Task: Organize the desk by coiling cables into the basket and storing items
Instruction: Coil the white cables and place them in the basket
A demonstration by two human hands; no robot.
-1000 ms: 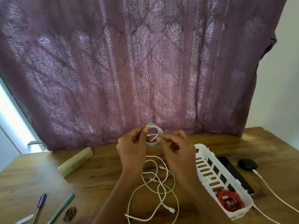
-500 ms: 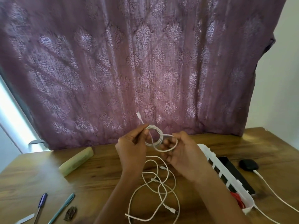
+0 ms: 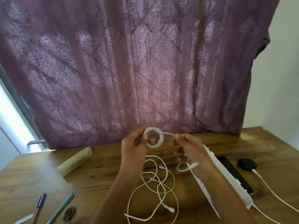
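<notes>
Two hands up: left hand (image 3: pixel 133 147) fingers pinch white coiled cable (image 3: pixel 154 137); right hand (image 3: pixel 191 147) fingers pinch its tail. White plastic basket (image 3: pixel 226 176) rim lies just right of right fingers, over wooden desk (image 3: pixel 100 177).

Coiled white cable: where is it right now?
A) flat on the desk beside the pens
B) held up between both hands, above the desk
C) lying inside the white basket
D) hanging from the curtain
B: the left hand grips the coiled white cable and the right hand pinches the strand leading off it, both raised above the desk and clear of the white basket.
</notes>
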